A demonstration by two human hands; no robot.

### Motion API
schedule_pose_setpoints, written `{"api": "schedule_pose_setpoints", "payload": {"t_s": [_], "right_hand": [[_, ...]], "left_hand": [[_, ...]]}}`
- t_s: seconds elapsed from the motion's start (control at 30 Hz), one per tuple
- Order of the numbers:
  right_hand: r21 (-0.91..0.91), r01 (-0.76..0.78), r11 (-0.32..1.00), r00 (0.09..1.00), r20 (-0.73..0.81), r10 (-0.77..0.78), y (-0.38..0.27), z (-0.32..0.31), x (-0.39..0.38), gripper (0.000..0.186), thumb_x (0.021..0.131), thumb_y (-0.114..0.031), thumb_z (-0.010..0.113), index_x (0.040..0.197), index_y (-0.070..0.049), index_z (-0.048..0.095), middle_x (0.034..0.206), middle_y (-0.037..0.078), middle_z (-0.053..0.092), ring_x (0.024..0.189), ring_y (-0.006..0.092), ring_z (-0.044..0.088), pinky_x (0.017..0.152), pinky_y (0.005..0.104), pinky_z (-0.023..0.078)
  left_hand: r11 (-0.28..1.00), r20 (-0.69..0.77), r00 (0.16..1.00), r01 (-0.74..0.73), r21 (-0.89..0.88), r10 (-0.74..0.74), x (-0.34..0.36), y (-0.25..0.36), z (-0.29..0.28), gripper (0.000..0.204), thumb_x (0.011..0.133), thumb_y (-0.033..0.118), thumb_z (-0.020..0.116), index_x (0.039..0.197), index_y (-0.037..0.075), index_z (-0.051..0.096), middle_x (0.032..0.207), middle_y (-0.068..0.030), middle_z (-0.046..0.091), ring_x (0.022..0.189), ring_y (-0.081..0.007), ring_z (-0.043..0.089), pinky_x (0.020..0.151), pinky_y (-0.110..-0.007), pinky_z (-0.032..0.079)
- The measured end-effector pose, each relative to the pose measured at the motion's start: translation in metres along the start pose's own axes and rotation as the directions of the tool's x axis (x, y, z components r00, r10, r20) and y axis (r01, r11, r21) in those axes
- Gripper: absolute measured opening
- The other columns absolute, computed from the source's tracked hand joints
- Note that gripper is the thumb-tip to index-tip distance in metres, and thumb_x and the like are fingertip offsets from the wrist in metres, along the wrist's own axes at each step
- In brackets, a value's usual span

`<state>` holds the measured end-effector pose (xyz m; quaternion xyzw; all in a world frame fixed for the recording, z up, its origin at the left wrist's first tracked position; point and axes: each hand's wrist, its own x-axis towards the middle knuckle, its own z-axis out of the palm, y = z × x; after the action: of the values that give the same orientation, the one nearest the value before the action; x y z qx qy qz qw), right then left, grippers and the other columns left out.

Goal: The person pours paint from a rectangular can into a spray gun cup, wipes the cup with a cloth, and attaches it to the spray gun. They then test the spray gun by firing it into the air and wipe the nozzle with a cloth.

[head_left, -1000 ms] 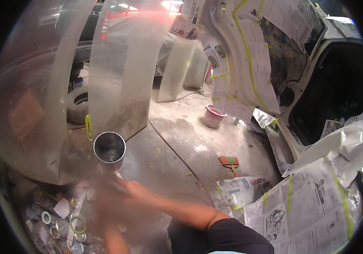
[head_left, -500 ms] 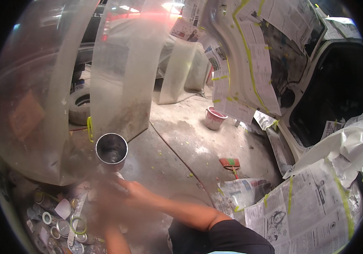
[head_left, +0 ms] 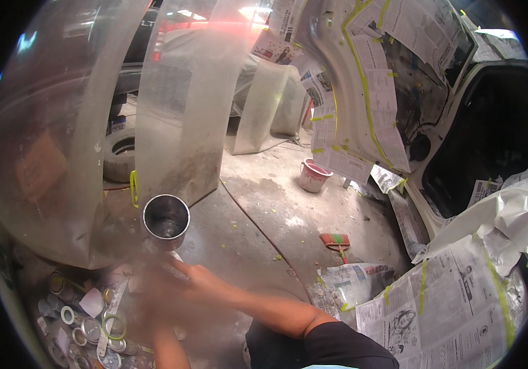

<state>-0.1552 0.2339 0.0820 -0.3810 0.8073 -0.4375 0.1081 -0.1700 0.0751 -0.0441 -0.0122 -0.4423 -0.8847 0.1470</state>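
Note:
An open cylindrical metal cup (head_left: pixel 166 221), dark inside with a bright rim, stands tilted up just beyond my hands. My right hand (head_left: pixel 195 280) comes in from the right, its fingers bent around something just below the cup. A pale piece shows at its fingertips; the held part itself is lost in a brownish smear over the picture. My left forearm rises from the lower edge, and my left hand (head_left: pixel 160 325) fades into the same smear close to the right one. Its fingers do not show.
Cans, lids and tape rolls (head_left: pixel 91 332) crowd the lower left. Translucent plastic sheets (head_left: pixel 178 123) hang ahead, with a tyre (head_left: pixel 119 157) behind. A pink-rimmed bucket (head_left: pixel 315 177) and a broom head (head_left: pixel 335 241) are on the floor. Newspaper-masked car panels (head_left: pixel 436 301) line the right.
The view has shifted slightly, so the sheets, bucket and cup sit a little further right. Both arms keep nearly the same pose.

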Motion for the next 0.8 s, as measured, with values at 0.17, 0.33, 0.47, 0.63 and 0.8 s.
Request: {"api": "schedule_pose_setpoints", "payload": {"t_s": [0.17,0.33,0.47,0.63,0.8], "right_hand": [[0.012,-0.034,0.999,0.999,0.013,0.034,-0.0035,-0.0020,-0.0008,0.055,0.088,-0.025,0.062,0.132,0.002,0.043,0.103,0.033,0.061,0.094,0.0478,0.060,0.079,0.0491,0.047],[0.010,-0.004,1.000,1.000,0.000,0.004,-0.0010,0.0004,0.0008,0.054,0.088,-0.025,0.062,0.131,0.002,0.044,0.102,0.033,0.061,0.093,0.0478,0.061,0.079,0.0492,0.047],[0.006,-0.006,1.000,1.000,-0.009,0.006,0.0020,0.0001,0.0007,0.054,0.087,-0.025,0.062,0.131,0.002,0.044,0.102,0.033,0.061,0.093,0.0478,0.061,0.079,0.0493,0.047],[0.031,-0.010,0.999,1.000,0.001,0.010,0.0001,0.0026,0.0014,0.054,0.087,-0.025,0.062,0.131,0.001,0.044,0.101,0.033,0.061,0.093,0.0478,0.061,0.079,0.0494,0.047],[0.004,-0.016,1.000,1.000,-0.011,0.016,0.0024,0.0016,0.0013,0.054,0.087,-0.024,0.063,0.132,0.001,0.044,0.103,0.033,0.061,0.095,0.0481,0.060,0.080,0.0495,0.047]], "left_hand": [[0.999,0.020,1.000,0.007,-0.034,-0.006,-0.0005,-0.0005,0.0013,0.036,0.083,0.002,0.053,0.119,-0.001,0.054,0.111,-0.0085,0.063,0.097,-0.0187,0.064,0.082,-0.031,0.054],[0.999,-0.017,1.000,0.025,-0.042,-0.026,-0.0032,0.0041,0.0046,0.035,0.084,0.002,0.053,0.119,-0.001,0.054,0.111,-0.0086,0.062,0.096,-0.0187,0.064,0.082,-0.031,0.054],[0.999,-0.045,0.999,0.029,-0.035,-0.031,-0.0020,0.0017,0.0063,0.033,0.085,0.002,0.053,0.118,-0.001,0.054,0.110,-0.0085,0.063,0.094,-0.0183,0.064,0.080,-0.031,0.054],[0.999,-0.052,0.998,0.041,-0.015,-0.041,-0.0049,0.0056,0.0042,0.031,0.086,0.002,0.054,0.117,0.000,0.055,0.107,-0.0075,0.063,0.092,-0.0172,0.065,0.077,-0.030,0.054],[0.999,-0.034,0.998,0.046,-0.020,-0.046,-0.0031,0.0054,0.0093,0.028,0.087,0.004,0.054,0.115,0.000,0.056,0.106,-0.0063,0.063,0.090,-0.0158,0.064,0.075,-0.029,0.053]]}}
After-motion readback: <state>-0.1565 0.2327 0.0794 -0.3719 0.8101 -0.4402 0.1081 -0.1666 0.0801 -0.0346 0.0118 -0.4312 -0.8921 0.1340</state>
